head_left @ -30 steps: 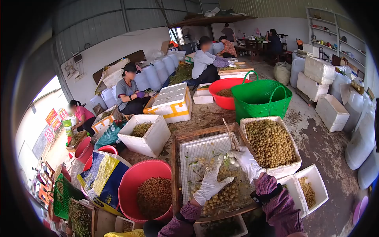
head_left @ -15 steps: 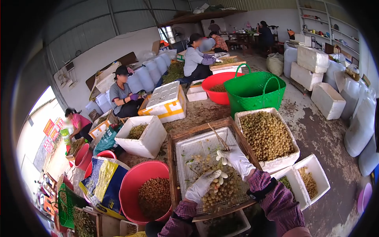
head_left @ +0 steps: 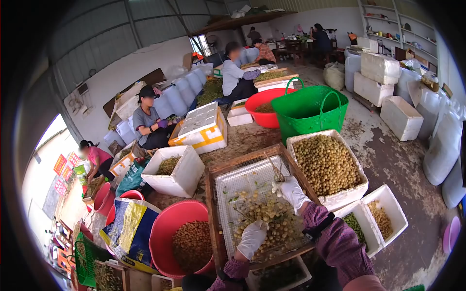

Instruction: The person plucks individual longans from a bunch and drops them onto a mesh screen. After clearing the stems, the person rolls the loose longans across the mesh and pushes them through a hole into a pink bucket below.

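Note:
A wood-framed mesh tray (head_left: 233, 182) lies in front of me, with a heap of small round yellow-brown fruits (head_left: 272, 216) and bits of green on its near part. My right hand (head_left: 292, 192), in a white glove, is closed around the base of some thin bare twigs (head_left: 275, 167) above the tray's right side. Lower left, my gloved left hand (head_left: 253, 238) has its fingers bunched at the edge of the fruit heap; what they pinch, if anything, is hidden.
A foam box of fruits (head_left: 327, 165) stands right of the tray, near smaller foam boxes (head_left: 371, 218). On the left are a red tub (head_left: 162, 233) and a white foam box (head_left: 187, 172). A green basket (head_left: 310, 114) stands beyond. Several people sit farther back.
My left hand has dropped lower and its fingers, stretched toward the right hand before, are now bunched. My right hand's fingers have drawn in around the twigs. The view has shifted slightly.

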`<state>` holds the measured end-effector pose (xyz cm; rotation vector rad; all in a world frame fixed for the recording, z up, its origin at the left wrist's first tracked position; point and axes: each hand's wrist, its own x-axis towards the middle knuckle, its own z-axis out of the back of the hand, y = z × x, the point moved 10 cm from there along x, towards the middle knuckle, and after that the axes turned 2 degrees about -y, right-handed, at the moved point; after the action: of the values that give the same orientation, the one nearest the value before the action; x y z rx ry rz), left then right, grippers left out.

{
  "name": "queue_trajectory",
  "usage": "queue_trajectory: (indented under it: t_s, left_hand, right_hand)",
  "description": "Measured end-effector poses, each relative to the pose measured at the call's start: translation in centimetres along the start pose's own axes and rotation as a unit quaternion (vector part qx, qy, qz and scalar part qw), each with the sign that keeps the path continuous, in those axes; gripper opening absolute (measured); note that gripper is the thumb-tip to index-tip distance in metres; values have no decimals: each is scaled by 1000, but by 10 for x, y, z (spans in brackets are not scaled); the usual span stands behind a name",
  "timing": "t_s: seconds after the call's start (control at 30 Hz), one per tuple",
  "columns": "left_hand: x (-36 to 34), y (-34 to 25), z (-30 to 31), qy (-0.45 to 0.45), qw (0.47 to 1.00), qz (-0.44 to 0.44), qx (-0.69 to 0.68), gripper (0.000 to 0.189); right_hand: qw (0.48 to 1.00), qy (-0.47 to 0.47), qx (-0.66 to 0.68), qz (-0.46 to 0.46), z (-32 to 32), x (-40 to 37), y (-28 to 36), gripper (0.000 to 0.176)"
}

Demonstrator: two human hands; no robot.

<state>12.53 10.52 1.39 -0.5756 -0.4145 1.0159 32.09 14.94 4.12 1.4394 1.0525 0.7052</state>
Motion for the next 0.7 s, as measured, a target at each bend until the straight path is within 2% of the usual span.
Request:
queue_trajectory:
  t_s: [0.03, 0.13, 0.23, 0.27, 0.3, 0.37, 0.47, 0.57, 0.6, 0.7]
  left_hand:
    - [-5, 4, -3, 29, 998, 29, -49, 31]
    - [-11, -13, 22, 44, 995, 69, -52, 31]
    - [-9, 1, 26, 12, 999, -41, -9, 28]
    - [-10, 18, 17, 91, 996, 22, 8, 28]
    - [-9, 11, 25, 68, 998, 6, 14, 35]
    - [-10, -19, 45, 25, 999, -23, 25, 55]
    - [6, -59, 64, -42, 977, -142, -156, 82]
    - [17, -80, 46, 55, 953, -125, -269, 82]
    - [16, -76, 36, 74, 913, -67, -396, 62]
    - [16, -68, 13, 165, 822, -7, -544, 44]
  right_hand:
    - [994, 38, -93, -33, 3, -3, 4, 21]
    - [997, 28, -66, -34, 2, -9, 12, 21]
    - [1000, 2, -16, -7, 11, -9, 28, 22]
    - [1000, 8, -17, 3, 19, -8, 40, 21]
    - [1000, 15, -17, 15, 25, -6, 49, 20]
    - [996, 57, -60, -21, 18, 1, 32, 20]
    - [990, 118, -69, -38, -7, -19, 34, 23]
    - [972, 233, -36, -7, -42, -52, 53, 26]
    - [968, 250, -32, -16, -49, -58, 51, 29]
    - [973, 228, 19, -36, -47, -55, 44, 27]
